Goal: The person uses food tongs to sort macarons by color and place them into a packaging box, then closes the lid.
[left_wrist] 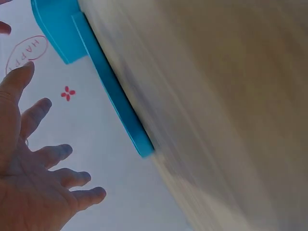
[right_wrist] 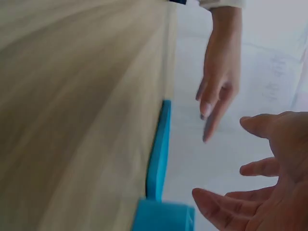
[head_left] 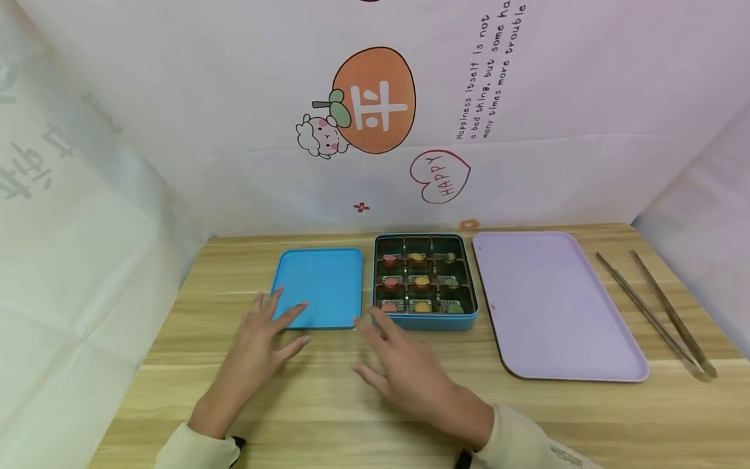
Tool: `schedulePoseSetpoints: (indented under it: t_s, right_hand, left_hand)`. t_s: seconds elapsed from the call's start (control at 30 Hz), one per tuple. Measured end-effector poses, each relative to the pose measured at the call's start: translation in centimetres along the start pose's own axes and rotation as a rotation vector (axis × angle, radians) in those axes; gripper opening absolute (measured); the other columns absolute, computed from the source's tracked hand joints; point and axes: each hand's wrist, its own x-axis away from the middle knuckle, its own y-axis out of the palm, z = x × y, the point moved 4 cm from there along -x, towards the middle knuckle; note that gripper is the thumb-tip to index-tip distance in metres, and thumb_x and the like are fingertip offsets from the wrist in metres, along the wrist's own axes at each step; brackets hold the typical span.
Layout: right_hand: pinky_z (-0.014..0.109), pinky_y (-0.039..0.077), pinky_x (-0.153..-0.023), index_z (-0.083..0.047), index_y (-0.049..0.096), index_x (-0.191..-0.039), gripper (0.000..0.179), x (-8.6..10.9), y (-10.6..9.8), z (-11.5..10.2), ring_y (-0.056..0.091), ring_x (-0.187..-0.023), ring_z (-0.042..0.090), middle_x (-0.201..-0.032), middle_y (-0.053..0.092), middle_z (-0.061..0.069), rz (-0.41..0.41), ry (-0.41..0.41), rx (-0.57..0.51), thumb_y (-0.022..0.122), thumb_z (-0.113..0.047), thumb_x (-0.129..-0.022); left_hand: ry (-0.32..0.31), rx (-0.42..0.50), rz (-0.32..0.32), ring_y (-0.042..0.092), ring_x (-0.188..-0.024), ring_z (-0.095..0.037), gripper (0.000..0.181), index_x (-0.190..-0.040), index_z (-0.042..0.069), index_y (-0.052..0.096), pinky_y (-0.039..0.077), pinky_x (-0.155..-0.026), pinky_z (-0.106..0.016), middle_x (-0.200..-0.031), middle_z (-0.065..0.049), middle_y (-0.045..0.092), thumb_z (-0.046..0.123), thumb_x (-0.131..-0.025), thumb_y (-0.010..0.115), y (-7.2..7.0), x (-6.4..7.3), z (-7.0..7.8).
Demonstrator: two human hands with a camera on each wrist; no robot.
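A flat blue lid (head_left: 322, 286) lies on the wooden table, rim upward. Beside it on the right stands a blue box (head_left: 430, 322) with a dark divided insert, where small pink, yellow and green pieces (head_left: 422, 281) sit in the compartments. My left hand (head_left: 258, 345) hovers at the lid's lower left corner with spread fingers, overlapping it in the head view. My right hand (head_left: 404, 371) is in front of the gap between lid and box, fingers extended, nothing in its grasp. In the left wrist view the left palm (left_wrist: 33, 178) shows bare.
A lilac tray (head_left: 556, 306) lies right of the box. Metal tongs (head_left: 662, 312) rest at the far right of the table. A white printed cloth (head_left: 263, 189) hangs behind and along both sides.
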Motion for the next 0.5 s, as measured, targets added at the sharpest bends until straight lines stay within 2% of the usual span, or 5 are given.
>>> schedulePoseSetpoints:
  t_s: [0.13, 0.23, 0.4, 0.5]
  right_hand:
    - [0.052, 0.062, -0.076, -0.012, 0.050, -0.157, 0.065, -1.3, 1.9, -0.8, 0.063, -0.130, 0.043, -0.165, 0.040, 0.021, -0.069, 0.033, -0.008, 0.071, -0.039, -0.101]
    - [0.057, 0.061, -0.085, -0.010, 0.050, -0.157, 0.065, -2.4, 3.1, -1.0, 0.057, -0.135, 0.050, -0.165, 0.039, 0.024, -0.077, 0.038, 0.010, 0.069, -0.040, -0.102]
    - [0.058, 0.059, -0.091, -0.008, 0.050, -0.156, 0.065, -4.3, 5.0, -1.0, 0.050, -0.140, 0.052, -0.164, 0.038, 0.026, -0.100, 0.108, 0.058, 0.069, -0.040, -0.102]
    - [0.056, 0.061, -0.088, -0.006, 0.051, -0.155, 0.064, -5.4, 5.8, -1.0, 0.049, -0.140, 0.055, -0.162, 0.038, 0.029, -0.115, 0.152, 0.080, 0.069, -0.038, -0.103]
  left_hand:
    - [-0.015, -0.033, -0.026, 0.028, -0.146, -0.068, 0.061, -0.146, 0.019, 0.065, 0.033, -0.105, -0.082, -0.163, -0.032, 0.037, 0.035, -0.090, 0.084, -0.6, 0.2, -1.1]
    - [-0.039, -0.042, -0.055, 0.025, -0.148, -0.068, 0.061, -0.148, 0.020, 0.063, 0.031, -0.108, -0.082, -0.164, -0.033, 0.034, 0.035, -0.092, 0.082, -0.9, 0.3, -1.8]
    - [-0.094, -0.041, -0.118, 0.022, -0.150, -0.067, 0.063, -0.151, 0.022, 0.059, 0.027, -0.108, -0.084, -0.165, -0.034, 0.031, 0.040, -0.094, 0.079, -0.6, 0.4, -2.9]
    - [-0.118, -0.040, -0.147, 0.022, -0.150, -0.066, 0.063, -0.153, 0.023, 0.057, 0.025, -0.108, -0.085, -0.165, -0.035, 0.030, 0.043, -0.096, 0.076, -0.2, 0.3, -3.5]
